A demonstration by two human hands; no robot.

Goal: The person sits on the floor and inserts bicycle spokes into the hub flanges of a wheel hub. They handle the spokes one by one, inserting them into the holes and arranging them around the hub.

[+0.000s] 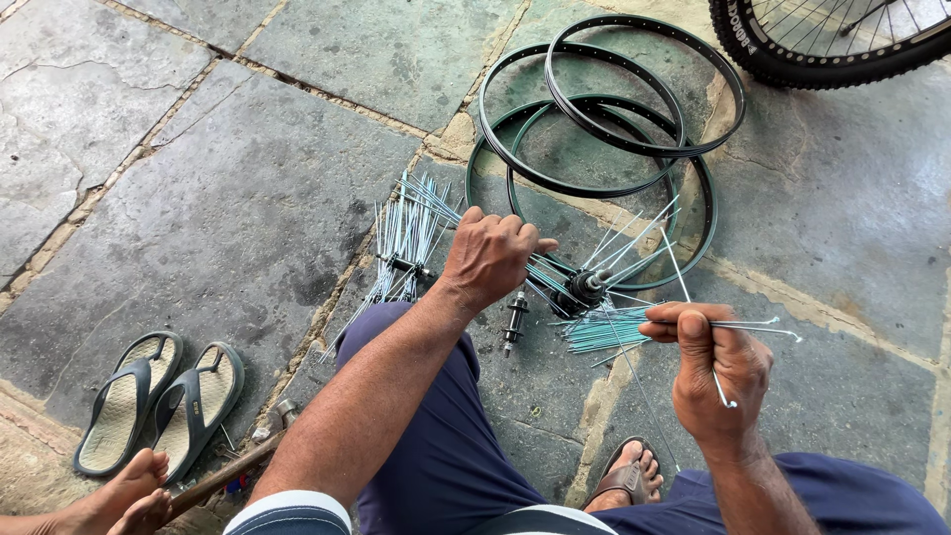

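Far left: a pair of grey flip-flops (158, 401) lies on the stone floor (228, 188); below them another person's bare foot (119, 500) shows at the frame's bottom edge, beside a hammer (238, 461).
Left of centre: a hub already fitted with spokes (404, 253) lies flat, its thin rods fanning across the slab.
Left hand: the left hand (490, 258) is closed, knuckles up, over the hub with spokes (584, 287); it hides what the fingers pinch, probably one or two spokes.
Between the hands: a bare hub (513, 322) lies on the floor just by the knee, and a bundle of loose spokes (606, 332) rests beside it.
Right hand: the right hand (718, 372) grips a few loose spokes (763, 325) between thumb and fingers, their bent ends pointing right.
Behind: three black rims (614, 139) overlap on the floor.
Top right: a tyred bicycle wheel (822, 45).
Bottom: the person's sandalled foot (626, 476).
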